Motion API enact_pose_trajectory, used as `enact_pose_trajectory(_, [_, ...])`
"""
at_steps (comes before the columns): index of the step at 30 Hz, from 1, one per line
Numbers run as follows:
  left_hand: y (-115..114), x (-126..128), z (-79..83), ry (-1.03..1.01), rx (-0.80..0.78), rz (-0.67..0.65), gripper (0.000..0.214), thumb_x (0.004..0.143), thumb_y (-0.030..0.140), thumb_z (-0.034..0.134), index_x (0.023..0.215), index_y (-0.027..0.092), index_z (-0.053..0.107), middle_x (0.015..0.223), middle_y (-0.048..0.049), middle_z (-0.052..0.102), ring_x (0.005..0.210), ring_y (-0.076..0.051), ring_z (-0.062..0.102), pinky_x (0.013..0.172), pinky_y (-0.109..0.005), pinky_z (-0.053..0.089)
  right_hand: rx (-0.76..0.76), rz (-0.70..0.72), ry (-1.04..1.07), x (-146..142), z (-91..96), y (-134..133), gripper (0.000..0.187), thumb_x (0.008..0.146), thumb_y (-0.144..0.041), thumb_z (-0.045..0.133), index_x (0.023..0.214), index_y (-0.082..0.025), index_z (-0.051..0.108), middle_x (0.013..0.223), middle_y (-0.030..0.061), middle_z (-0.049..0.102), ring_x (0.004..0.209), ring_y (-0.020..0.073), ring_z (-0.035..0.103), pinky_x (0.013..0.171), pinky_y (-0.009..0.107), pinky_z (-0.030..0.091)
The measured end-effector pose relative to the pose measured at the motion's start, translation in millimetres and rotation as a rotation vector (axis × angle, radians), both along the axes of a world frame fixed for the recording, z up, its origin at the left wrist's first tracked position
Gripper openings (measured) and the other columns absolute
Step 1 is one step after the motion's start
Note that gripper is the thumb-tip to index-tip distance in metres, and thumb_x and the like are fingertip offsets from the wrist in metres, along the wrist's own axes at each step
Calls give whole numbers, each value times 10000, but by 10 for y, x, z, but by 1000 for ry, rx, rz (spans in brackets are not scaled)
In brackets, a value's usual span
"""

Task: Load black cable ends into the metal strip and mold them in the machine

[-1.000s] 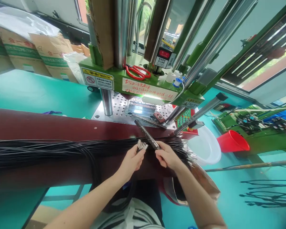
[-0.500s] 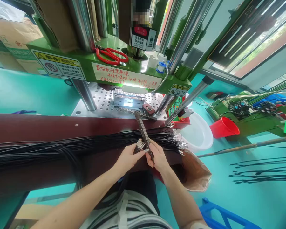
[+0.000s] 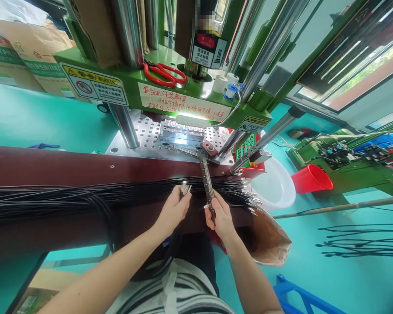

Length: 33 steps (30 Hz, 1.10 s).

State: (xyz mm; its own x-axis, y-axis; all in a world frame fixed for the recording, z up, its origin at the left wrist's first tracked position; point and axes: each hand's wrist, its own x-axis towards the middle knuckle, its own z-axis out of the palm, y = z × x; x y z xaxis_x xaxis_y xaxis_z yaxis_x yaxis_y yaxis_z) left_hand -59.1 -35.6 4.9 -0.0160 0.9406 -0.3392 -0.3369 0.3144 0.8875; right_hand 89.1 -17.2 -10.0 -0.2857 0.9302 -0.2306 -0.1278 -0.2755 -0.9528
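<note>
My left hand [image 3: 175,208] is closed around a small bunch of cables, whose silvery connector ends [image 3: 185,188] stick up past the thumb. My right hand [image 3: 220,213] grips the near end of a long, narrow metal bar [image 3: 206,176] with slots along it. A small silvery piece sits across the bar by my right thumb. The bar's far end reaches the edge of the press's perforated plate. Beneath both hands lies a thick bundle of black cables [image 3: 144,192], with bare silvery ends fanned out on the right.
A green press [image 3: 94,83] stands ahead, with red-handled scissors [image 3: 165,75] on its ledge. Another slotted bar [image 3: 185,151] lies on its plate beside a metal mould [image 3: 181,135]. To the right are a white tub [image 3: 275,183], a red bucket [image 3: 312,179] and a paper bag [image 3: 271,240].
My hands have moved apart: the left with its connector ends has drawn away from the bar, which stays in my right hand. The view has shifted slightly.
</note>
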Motion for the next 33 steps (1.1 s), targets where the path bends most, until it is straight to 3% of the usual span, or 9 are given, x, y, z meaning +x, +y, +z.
enact_pose_trajectory(4, [40, 3, 38, -55, -104, -218, 257, 735, 386, 552, 735, 219, 357, 425, 131, 217, 348, -26, 129, 328, -148, 81, 18, 52, 13, 23, -14, 4, 473, 863, -415, 451, 1283, -202, 405, 480, -77, 462, 283, 39, 352, 270, 143, 251])
enact_pose_trajectory(11, [70, -9, 53, -86, -157, -249, 229, 707, 354, 570, 659, 192, 416, 389, 115, 233, 336, -25, 145, 328, -169, 90, 47, 121, -9, 55, 5, 32, 453, 870, -393, 447, 1282, -206, 422, 491, -71, 468, 289, 36, 357, 279, 146, 244])
enact_pose_trajectory(18, [81, 37, 57, -72, -151, -172, 248, 692, 372, 574, 656, 196, 403, 393, 122, 214, 343, -27, 128, 331, -172, 88, 75, 146, -102, 46, 37, 27, 494, 858, -431, 441, 1291, -196, 414, 493, -73, 443, 296, 33, 346, 282, 148, 246])
enact_pose_trajectory(24, [3, 17, -2, 56, 38, -86, 255, 702, 379, 578, 641, 176, 436, 434, 95, 308, 377, -37, 233, 364, -176, 186, 194, 153, -265, -43, 74, -23, 491, 864, -429, 424, 1290, -187, 422, 469, -81, 422, 305, 29, 333, 290, 143, 266])
enact_pose_trajectory(28, [-15, -35, -24, 139, 137, 151, 238, 746, 388, 554, 702, 157, 517, 550, 47, 437, 513, -67, 406, 475, -180, 338, 100, 109, -161, -31, 59, -27, 480, 856, -426, 448, 1274, -189, 438, 504, -69, 449, 308, 31, 339, 278, 146, 249])
enact_pose_trajectory(31, [6, -40, -20, 12, 129, 337, 211, 787, 411, 500, 835, 209, 466, 538, 80, 380, 448, -56, 349, 410, -165, 289, 68, 91, -74, 11, 34, -20, 468, 861, -412, 448, 1273, -191, 427, 504, -68, 457, 302, 33, 339, 279, 149, 228])
enact_pose_trajectory(33, [21, -19, -17, -74, 108, 340, 210, 790, 408, 498, 801, 227, 392, 517, 99, 345, 397, -47, 286, 364, -153, 218, 54, 84, -31, 28, 22, -12, 455, 867, -397, 443, 1274, -196, 418, 506, -70, 461, 301, 32, 342, 284, 148, 228])
